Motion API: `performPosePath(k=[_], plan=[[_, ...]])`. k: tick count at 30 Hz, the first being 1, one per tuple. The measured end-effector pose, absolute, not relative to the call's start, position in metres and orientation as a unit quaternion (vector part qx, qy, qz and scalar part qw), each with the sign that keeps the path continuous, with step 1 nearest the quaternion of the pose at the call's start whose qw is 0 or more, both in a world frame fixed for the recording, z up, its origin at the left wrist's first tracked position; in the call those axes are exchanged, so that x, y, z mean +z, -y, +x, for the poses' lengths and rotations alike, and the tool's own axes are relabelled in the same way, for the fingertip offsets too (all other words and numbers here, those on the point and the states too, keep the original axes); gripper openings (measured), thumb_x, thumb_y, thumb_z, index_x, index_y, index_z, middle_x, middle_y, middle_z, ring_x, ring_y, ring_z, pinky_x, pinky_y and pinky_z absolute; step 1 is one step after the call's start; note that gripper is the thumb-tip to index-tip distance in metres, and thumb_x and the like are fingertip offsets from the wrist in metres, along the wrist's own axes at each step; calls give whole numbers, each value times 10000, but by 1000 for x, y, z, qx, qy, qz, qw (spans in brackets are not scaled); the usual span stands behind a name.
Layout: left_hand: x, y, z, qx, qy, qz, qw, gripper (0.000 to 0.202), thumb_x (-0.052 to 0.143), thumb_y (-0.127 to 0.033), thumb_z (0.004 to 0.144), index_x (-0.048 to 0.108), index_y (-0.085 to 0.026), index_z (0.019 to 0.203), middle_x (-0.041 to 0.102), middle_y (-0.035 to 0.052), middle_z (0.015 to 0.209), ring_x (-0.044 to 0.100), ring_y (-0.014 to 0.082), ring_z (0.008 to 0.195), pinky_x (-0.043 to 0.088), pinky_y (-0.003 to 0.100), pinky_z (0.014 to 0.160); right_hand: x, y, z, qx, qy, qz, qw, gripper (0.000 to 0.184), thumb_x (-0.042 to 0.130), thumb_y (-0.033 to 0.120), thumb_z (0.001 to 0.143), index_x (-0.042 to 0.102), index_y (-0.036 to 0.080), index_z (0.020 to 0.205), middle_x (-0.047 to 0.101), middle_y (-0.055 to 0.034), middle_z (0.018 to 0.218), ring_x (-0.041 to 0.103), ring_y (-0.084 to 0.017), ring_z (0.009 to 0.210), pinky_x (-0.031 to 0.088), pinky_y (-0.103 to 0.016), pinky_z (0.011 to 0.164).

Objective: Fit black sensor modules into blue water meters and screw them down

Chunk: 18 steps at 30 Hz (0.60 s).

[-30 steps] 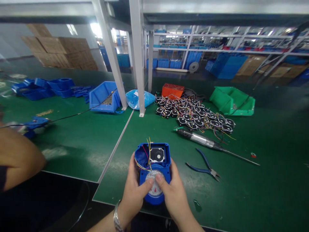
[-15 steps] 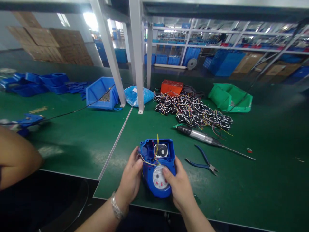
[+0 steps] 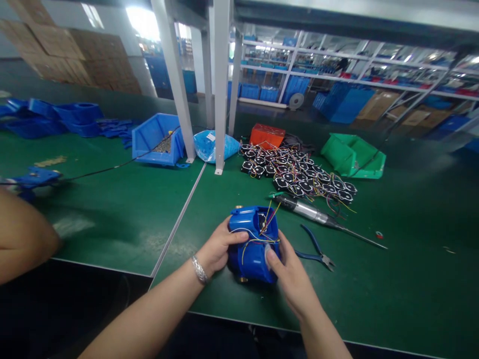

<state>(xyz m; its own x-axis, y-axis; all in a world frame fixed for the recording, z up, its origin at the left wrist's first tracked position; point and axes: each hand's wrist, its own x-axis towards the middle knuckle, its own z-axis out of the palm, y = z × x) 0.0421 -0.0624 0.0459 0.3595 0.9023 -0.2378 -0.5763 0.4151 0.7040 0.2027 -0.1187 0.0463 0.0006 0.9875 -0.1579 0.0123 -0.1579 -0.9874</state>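
Observation:
A blue water meter (image 3: 254,262) is held between both hands just above the near edge of the green bench, turned onto its side. Brass ends show at its top and bottom. Loose yellow, white and red wires (image 3: 266,224) come out of its open compartment, where part of a black-and-white module shows. My left hand (image 3: 220,244) grips the left side, thumb across the blue casing. On the right side, my right hand (image 3: 282,262) is closed around it, thumb at the dial, which is mostly hidden. Blue-handled cutting pliers (image 3: 318,252) lie just right of the right hand.
An electric screwdriver (image 3: 310,212) lies behind the pliers. Beyond it are several wired black modules (image 3: 288,169), an orange box (image 3: 267,135) and a green bin (image 3: 352,154). A blue bin (image 3: 157,142) and a post (image 3: 220,89) stand farther left. Another person's arm (image 3: 26,234) rests at left.
Both hands have tilted the water meter sideways and moved it slightly right and up. Its dial faced me before; now the side of the casing does.

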Motion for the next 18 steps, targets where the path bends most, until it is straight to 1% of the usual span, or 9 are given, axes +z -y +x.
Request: performPosePath(k=[1, 3, 6, 9, 13, 15, 18], plan=[[48, 62, 45, 484, -316, 268, 771, 625, 796, -172, 516, 512, -133, 1072, 647, 83, 965, 603, 216, 869, 447, 353, 830, 46, 119, 205, 526, 475, -545, 448, 886, 608, 587, 738, 195, 141, 1382, 228, -101, 1373, 242, -225, 1282, 193, -365, 1116], [52, 61, 51, 500, -332, 275, 751, 661, 797, -162, 518, 479, -141, 1096, 633, 81, 984, 595, 208, 878, 449, 352, 831, 47, 119, 206, 522, 483, -553, 434, 999, 641, 599, 695, 118, 128, 1404, 181, -112, 1387, 213, -233, 1293, 206, -364, 1109], [53, 63, 58, 505, -341, 280, 742, 661, 793, -169, 538, 457, -139, 1106, 619, 88, 999, 588, 206, 889, 449, 356, 842, 48, 117, 204, 510, 456, -578, 445, 1044, 715, 536, 642, 108, 153, 1400, 218, -112, 1374, 264, -242, 1268, 243, -382, 1092], [51, 64, 60, 492, -286, 300, 765, 689, 778, -159, 561, 434, -146, 1158, 591, 106, 1076, 566, 234, 971, 427, 372, 889, 50, 115, 204, 524, 387, -569, 503, 1002, 745, 469, 628, 154, 175, 1382, 289, -112, 1341, 330, -252, 1229, 301, -397, 1058], [48, 68, 59, 515, -252, 318, 755, 890, 782, -133, 546, 292, -186, 1287, 513, 109, 1214, 499, 253, 1102, 378, 370, 960, 54, 118, 205, 583, 306, -512, 552, 899, 748, 406, 627, 264, 169, 1346, 412, -117, 1256, 425, -266, 1153, 393, -376, 986], [46, 70, 59, 535, -252, 314, 743, 941, 790, -129, 531, 245, -192, 1296, 497, 106, 1230, 494, 246, 1110, 381, 355, 963, 55, 120, 202, 587, 279, -502, 571, 858, 760, 377, 599, 332, 171, 1314, 464, -106, 1204, 455, -265, 1122, 417, -361, 959], [44, 74, 59, 544, -247, 308, 741, 956, 791, -130, 534, 210, -201, 1289, 490, 103, 1225, 506, 241, 1095, 394, 358, 952, 54, 124, 198, 556, 271, -518, 591, 815, 780, 347, 558, 411, 169, 1263, 547, -85, 1070, 496, -253, 1065, 438, -338, 926]])
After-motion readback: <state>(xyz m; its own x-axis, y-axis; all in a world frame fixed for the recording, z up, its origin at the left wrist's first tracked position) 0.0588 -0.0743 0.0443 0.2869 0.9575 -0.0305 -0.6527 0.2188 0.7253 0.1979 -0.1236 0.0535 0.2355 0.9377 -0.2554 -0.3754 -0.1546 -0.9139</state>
